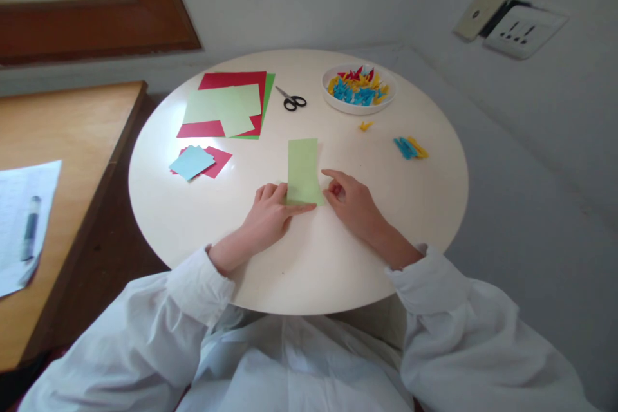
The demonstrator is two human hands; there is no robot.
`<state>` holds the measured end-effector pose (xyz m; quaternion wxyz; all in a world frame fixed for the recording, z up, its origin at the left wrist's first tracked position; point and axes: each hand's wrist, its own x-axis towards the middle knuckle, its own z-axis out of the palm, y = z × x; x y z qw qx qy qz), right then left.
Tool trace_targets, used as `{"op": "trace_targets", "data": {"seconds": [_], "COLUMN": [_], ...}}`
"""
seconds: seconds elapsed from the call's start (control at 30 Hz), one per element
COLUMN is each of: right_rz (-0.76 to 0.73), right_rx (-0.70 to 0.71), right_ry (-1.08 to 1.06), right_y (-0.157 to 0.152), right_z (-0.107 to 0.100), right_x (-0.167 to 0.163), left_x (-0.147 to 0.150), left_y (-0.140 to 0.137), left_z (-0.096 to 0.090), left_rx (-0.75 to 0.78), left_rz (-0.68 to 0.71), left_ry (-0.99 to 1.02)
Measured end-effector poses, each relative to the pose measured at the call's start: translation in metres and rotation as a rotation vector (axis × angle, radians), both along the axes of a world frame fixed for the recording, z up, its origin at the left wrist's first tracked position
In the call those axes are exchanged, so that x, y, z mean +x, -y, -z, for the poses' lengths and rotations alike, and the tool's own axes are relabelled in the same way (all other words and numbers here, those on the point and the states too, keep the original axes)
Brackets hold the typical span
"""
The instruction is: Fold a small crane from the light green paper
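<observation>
A light green strip of paper [303, 167] lies on the round white table in front of me, its long side pointing away. My left hand [268, 215] is at its lower left corner, one finger stretched along the near edge and the others bent against the left side, holding the paper. Just off the lower right corner is my right hand [355, 203]. Its index finger points out towards the paper and its thumb is apart from it, with the other fingers curled. I see nothing in that hand.
On the round table [309, 270] are black-handled scissors [292, 102], stacked red and green sheets [203, 131], small blue and pink squares [192, 163], a white dish [357, 108] of folded paper pieces, a yellow folded piece [365, 126] and blue and yellow strips [410, 148]. A wooden desk [96, 122] stands left.
</observation>
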<state>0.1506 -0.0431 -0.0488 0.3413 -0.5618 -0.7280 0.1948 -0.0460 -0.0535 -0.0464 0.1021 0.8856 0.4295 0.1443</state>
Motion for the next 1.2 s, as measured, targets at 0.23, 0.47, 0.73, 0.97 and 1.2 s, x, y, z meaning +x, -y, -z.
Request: {"op": "trace_targets", "data": {"seconds": [0.23, 0.47, 0.73, 0.97, 1.2], "right_rz": [-0.139, -0.218, -0.155, -0.211, -0.193], "right_rx": [0.197, 0.242, 0.367, 0.358, 0.337], "right_ry": [0.161, 0.396, 0.408, 0.481, 0.514], "right_y": [0.030, 0.040, 0.041, 0.041, 0.039], "right_z": [0.002, 0.001, 0.006, 0.003, 0.004], "right_x": [0.012, 0.009, 0.011, 0.010, 0.011], "left_x": [0.000, -0.001, -0.001, -0.001, -0.008], "left_y": [0.002, 0.003, 0.003, 0.004, 0.001], "left_z": [0.001, 0.004, 0.003, 0.004, 0.004], "left_rx": [0.031, 0.052, 0.052, 0.074, 0.103], "left_rz": [0.009, 0.012, 0.011, 0.012, 0.075], "left_ry": [-0.008, -0.014, -0.038, -0.028, -0.007]}}
